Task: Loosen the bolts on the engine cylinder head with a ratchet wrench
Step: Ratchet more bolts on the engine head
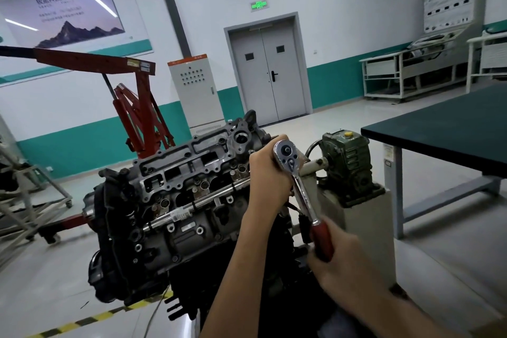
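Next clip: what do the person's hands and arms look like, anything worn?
No gloves: the left hand and right hand are bare, and no watch, band or sleeve shows along either arm as far as the picture reaches.

A grey pedestal (365, 228) is standing on the glossy floor (55, 291), carrying a green gearbox (348, 162) on top and the engine (178, 200) alongside; a red hoist (140, 115) is standing behind.

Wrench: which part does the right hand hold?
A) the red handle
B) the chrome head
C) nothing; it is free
A: the right hand grips the red handle of the wrench, while the left hand holds its head.
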